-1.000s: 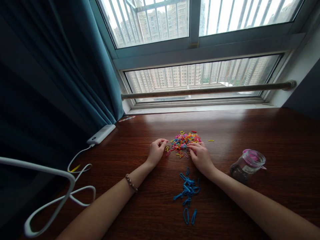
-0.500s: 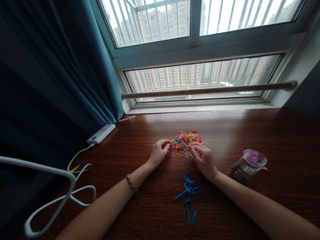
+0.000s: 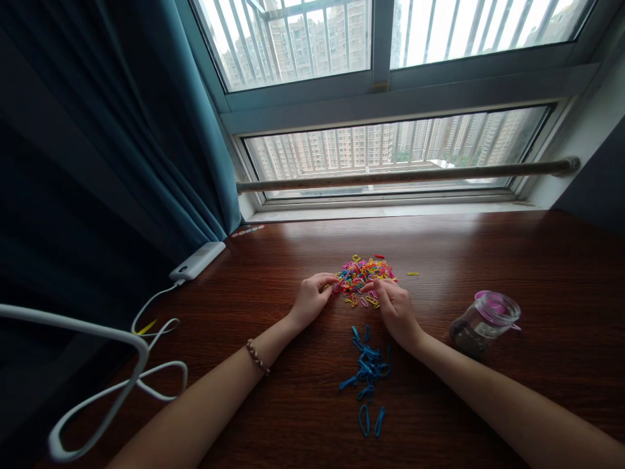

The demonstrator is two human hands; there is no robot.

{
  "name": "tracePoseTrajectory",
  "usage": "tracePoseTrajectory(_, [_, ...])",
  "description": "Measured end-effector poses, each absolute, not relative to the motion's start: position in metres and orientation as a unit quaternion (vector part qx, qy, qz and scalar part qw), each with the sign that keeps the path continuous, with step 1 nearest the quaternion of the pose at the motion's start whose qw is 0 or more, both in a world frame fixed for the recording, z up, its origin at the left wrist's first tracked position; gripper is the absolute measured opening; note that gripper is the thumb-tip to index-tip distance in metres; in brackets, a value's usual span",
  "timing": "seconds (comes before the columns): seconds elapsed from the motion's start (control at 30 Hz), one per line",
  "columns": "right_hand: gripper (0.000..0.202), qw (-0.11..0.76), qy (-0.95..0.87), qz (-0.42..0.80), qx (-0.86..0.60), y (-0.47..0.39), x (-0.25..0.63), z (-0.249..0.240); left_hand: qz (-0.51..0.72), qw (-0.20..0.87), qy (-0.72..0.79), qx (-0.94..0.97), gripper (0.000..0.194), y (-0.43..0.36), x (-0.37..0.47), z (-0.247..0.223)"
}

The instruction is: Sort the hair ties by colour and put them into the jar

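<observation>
A heap of small colourful rubber bands (image 3: 361, 270) lies on the dark brown wooden table. My left hand (image 3: 315, 296) rests at the heap's left edge, fingers stretched towards the bands and thumb apart. At the lower right of the heap is my right hand (image 3: 395, 309), its fingers reaching over the bands and its thumb separate from them. I make out no band held in either hand. Nearer to me lies a loose group of blue rubber bands (image 3: 370, 365); two blue bands (image 3: 364, 420) sit apart below it.
On the right is a clear jar with a pink rim (image 3: 486, 322). A single yellow band (image 3: 413, 273) lies right of the heap. Over on the left are a white power bank (image 3: 198, 260) and its looping white cable (image 3: 141, 352). Beyond the table's far edge is a window (image 3: 400, 146).
My left fingers have stretched further right into the heap's edge. My right fingers have shifted and loosened from a pinch. Another blue band now shows at the top of the blue group.
</observation>
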State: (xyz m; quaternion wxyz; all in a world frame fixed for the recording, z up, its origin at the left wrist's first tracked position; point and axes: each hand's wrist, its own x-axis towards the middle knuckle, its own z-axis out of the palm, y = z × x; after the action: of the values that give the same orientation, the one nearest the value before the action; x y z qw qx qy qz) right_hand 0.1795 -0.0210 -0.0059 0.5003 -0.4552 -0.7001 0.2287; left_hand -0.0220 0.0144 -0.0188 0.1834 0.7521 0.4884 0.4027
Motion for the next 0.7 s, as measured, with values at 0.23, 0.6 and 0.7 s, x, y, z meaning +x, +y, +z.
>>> tracePoseTrajectory(0.23, [0.033, 0.483, -0.732, 0.172, -0.450, -0.010, 0.178, -0.014, 0.442, 0.228, 0.502, 0.708, 0.017, 0.012, -0.022, -0.020])
tracePoseTrajectory(0.6, [0.030, 0.384, -0.779, 0.164, -0.468, -0.008, 0.175, -0.025, 0.434, 0.207, 0.523, 0.704, 0.018, 0.011, -0.022, -0.019])
tracePoseTrajectory(0.7, [0.030, 0.400, -0.772, 0.162, -0.466, -0.007, 0.176, -0.024, 0.438, 0.204, 0.519, 0.705, 0.019, 0.011, -0.022, -0.019])
